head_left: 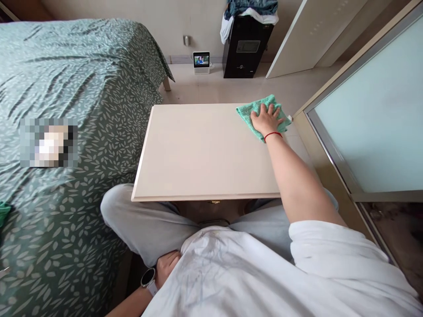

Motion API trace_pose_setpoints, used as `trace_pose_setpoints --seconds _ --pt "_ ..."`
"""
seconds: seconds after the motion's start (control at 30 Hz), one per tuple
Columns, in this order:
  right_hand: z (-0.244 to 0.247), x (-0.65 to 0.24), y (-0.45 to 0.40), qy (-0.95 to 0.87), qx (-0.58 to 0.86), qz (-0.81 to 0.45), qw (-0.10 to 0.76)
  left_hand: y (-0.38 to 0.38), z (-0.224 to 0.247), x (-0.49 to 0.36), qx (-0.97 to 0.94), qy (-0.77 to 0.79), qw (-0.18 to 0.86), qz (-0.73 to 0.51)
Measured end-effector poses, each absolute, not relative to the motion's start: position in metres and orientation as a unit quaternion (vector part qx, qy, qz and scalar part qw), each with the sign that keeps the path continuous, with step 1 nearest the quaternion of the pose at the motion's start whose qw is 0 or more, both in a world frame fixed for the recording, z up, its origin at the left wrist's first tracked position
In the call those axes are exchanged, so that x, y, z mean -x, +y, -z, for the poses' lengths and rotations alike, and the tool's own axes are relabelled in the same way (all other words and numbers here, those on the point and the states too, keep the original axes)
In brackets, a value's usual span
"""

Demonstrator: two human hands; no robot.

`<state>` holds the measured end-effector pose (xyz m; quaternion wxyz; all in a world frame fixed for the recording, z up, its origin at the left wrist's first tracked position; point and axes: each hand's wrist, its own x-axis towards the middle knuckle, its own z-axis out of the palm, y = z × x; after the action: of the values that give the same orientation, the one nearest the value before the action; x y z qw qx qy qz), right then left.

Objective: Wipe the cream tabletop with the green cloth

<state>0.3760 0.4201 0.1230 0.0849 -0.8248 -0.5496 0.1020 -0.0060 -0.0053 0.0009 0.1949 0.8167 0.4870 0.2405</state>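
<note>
Clothes [249, 11] atop black cabinet [246, 55]; right hand [267, 119] on towel [276, 112]

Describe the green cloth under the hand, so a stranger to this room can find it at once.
Between the leaf-patterned bedspread and the frosted glass panel stands a cream flat-topped piece of furniture. On its far right corner, a mint-green cloth lies under the right hand with a red bracelet. The hand on it sets it apart from the darker bedspread.
</note>
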Motion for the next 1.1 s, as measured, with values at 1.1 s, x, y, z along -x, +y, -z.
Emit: trace_pose_setpoints --seconds 1.1 --pt "-0.108 -0.380 0.362 -0.648 0.751 -0.095 0.083 -0.009 0.006 0.009 -0.816 0.485 0.205 -0.239"
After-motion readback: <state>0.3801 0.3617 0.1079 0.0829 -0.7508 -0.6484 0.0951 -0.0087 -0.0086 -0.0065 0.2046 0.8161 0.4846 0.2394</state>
